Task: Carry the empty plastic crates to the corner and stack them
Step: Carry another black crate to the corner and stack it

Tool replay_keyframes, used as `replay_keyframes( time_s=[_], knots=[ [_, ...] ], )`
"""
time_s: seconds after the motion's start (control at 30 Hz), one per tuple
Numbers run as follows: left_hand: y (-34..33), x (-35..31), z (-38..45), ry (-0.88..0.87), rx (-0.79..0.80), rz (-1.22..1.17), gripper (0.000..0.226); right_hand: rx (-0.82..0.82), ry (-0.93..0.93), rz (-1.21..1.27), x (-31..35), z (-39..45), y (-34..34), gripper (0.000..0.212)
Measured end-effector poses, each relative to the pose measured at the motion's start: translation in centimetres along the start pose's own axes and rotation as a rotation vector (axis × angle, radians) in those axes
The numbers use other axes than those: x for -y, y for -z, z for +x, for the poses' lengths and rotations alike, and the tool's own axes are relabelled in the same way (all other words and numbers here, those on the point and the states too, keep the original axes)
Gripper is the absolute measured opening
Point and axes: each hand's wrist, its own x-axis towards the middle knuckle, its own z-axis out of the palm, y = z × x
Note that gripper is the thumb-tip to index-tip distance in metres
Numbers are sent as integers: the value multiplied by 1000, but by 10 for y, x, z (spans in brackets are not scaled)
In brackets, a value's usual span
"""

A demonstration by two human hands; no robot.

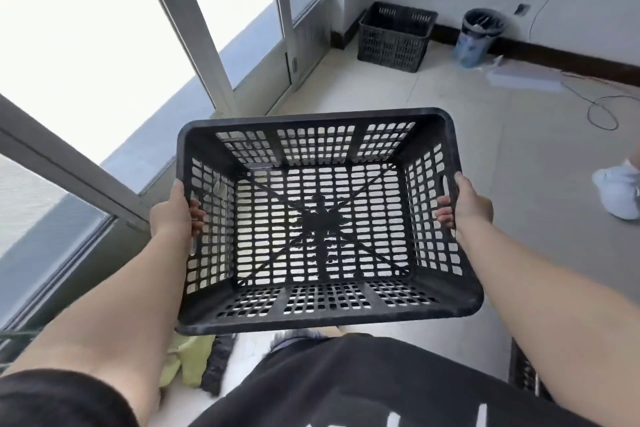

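I hold an empty black slotted plastic crate (322,222) in the air in front of my body, its open top facing me. My left hand (175,215) grips its left wall, fingers curled through the handle slot. On the opposite wall my right hand (464,208) grips the same way. A second black crate (394,36) stands on the floor in the far corner, beside the glass door and against the wall.
A blue bin with a dark liner (479,36) stands right of the corner crate, a flat white sheet (526,76) and a loose cable (602,111) beyond it. Another person's white shoe (618,191) is at right. Glass doors (207,28) line the left. Light tiled floor (467,114) lies ahead.
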Motion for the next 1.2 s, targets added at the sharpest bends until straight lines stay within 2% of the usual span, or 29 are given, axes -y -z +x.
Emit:
replay_keyframes(
  time_s=[0.3,0.5,1.2],
  knots=[
    [-135,-115,105,-21,169,70,47,-151,-46,30,83,90,-63,58],
    [-217,-180,149,-66,223,100,46,-203,-69,73,132,149,-97,58],
    [-517,-378,289,-46,213,115,41,-195,-134,67,345,437,-228,59]
  ],
)
